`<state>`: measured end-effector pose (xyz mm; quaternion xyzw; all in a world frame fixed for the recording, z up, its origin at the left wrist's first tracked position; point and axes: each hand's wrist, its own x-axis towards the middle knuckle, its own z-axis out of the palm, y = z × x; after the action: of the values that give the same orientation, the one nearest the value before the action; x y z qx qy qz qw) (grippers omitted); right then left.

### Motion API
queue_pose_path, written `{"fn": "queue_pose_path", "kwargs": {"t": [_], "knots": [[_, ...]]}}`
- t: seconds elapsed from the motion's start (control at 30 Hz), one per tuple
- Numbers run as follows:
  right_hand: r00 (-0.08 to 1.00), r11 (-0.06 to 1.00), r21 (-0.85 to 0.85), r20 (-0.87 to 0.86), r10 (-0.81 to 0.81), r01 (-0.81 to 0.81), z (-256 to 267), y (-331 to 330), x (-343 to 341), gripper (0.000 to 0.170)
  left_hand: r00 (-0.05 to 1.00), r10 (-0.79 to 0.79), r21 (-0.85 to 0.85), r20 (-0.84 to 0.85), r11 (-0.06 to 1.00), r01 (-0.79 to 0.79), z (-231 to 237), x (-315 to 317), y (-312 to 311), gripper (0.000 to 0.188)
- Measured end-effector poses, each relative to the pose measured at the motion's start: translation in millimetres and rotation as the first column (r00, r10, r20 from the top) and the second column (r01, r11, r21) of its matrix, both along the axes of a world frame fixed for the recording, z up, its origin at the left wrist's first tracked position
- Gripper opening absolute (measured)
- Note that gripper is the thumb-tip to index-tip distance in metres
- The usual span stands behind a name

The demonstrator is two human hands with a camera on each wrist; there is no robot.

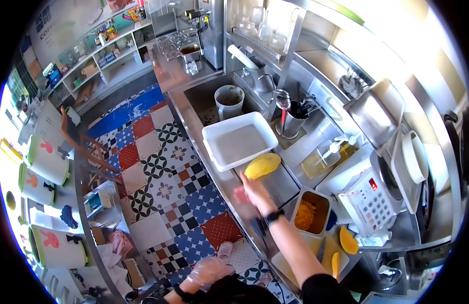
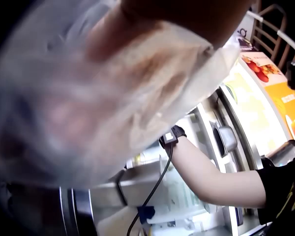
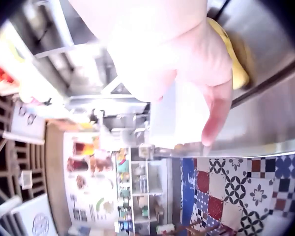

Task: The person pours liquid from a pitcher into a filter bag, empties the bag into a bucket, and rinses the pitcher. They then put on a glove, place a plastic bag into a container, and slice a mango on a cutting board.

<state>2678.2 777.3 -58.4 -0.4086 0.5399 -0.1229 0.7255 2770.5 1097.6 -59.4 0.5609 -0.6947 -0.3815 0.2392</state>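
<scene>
A whole yellow mango (image 1: 262,166) lies on the steel counter, against the near edge of a white tray (image 1: 239,141). Bare and holding nothing, my right hand (image 1: 252,194) is just on the near side of the mango, fingers loosely bent. The right wrist view has the mango (image 3: 234,59) partly behind my right hand (image 3: 182,69). Whether they touch, I cannot tell. My left hand (image 1: 211,271), in a clear plastic glove, hangs low by my body over the floor with nothing seen in it. The glove blurs my left hand (image 2: 103,98) in the left wrist view.
Orange pulp (image 1: 305,214) fills part of a square container. Beside it, a cutting board (image 1: 281,263) bears a knife (image 1: 321,250) and a mango piece (image 1: 335,264); another cut piece (image 1: 348,240) is close by. A scale (image 1: 372,200) stands right, a sink with a jug (image 1: 229,101) farther back.
</scene>
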Motion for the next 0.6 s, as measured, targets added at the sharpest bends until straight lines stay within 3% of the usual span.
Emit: {"fn": "queue_pose_path", "kwargs": {"t": [0.07,0.1,0.13,0.2,0.27,0.3,0.33,0.37,0.47,0.5,0.53,0.57,0.6], "knots": [[0.962,0.959,0.194,0.143,-0.234,0.205,-70.4,-46.6,42.5,0.061,0.993,-0.081,0.238,0.089,0.970,0.057,5.7,37.6,2.0,0.031],[0.929,0.924,0.255,0.165,-0.331,0.284,-91.0,-64.0,60.3,0.059,0.988,-0.047,0.344,0.150,0.939,-0.007,14.1,51.5,-1.9,0.034],[0.903,0.906,0.205,0.151,-0.402,0.370,-91.1,-67.7,74.2,0.051,0.977,-0.018,0.439,0.214,0.895,-0.080,24.7,63.1,-4.8,0.036],[0.933,0.940,0.005,0.117,-0.340,0.341,-109.2,-76.2,87.2,0.047,0.955,0.024,0.555,0.295,0.809,-0.192,42.5,81.7,-16.0,0.046],[0.942,0.929,-0.155,0.085,-0.325,0.335,-113.5,-70.7,89.6,0.042,0.934,0.011,0.477,0.356,0.858,-0.192,49.1,91.4,-24.6,0.047],[0.950,0.941,-0.129,0.070,-0.305,0.312,-109.0,-60.2,84.6,0.038,0.923,0.000,0.437,0.384,0.881,-0.182,50.9,93.8,-29.1,0.048],[0.954,0.953,-0.108,0.132,-0.269,0.284,-82.5,-40.2,71.3,0.035,0.940,0.037,0.308,0.338,0.940,-0.148,45.8,93.7,-30.0,0.047],[0.952,0.962,-0.090,0.191,-0.239,0.259,-47.1,-14.8,53.0,0.033,0.937,-0.001,0.291,0.348,0.951,-0.107,49.6,89.7,-37.1,0.046],[0.969,0.934,-0.285,0.181,-0.168,0.215,15.1,49.5,-28.4,0.032,0.901,-0.228,0.294,0.370,0.948,0.119,52.6,60.4,-63.7,0.045],[0.962,0.922,-0.305,0.203,-0.183,0.240,39.0,72.0,-60.0,0.035,0.898,-0.206,0.029,0.390,0.977,0.212,45.4,48.8,-65.2,0.039],[0.970,0.923,-0.314,0.166,-0.176,0.221,63.4,93.0,-97.9,0.030,0.904,-0.188,-0.240,0.384,0.925,0.294,37.3,37.3,-65.7,0.034],[0.974,0.908,-0.356,0.130,-0.186,0.221,81.5,114.8,-138.7,0.029,0.919,-0.176,-0.494,0.352,0.799,0.342,30.3,24.9,-68.7,0.028],[0.976,0.893,-0.394,0.092,-0.196,0.217,97.0,140.7,-180.9,0.028,0.925,-0.303,-0.404,0.230,0.835,0.374,23.2,10.5,-73.1,0.030]]}}
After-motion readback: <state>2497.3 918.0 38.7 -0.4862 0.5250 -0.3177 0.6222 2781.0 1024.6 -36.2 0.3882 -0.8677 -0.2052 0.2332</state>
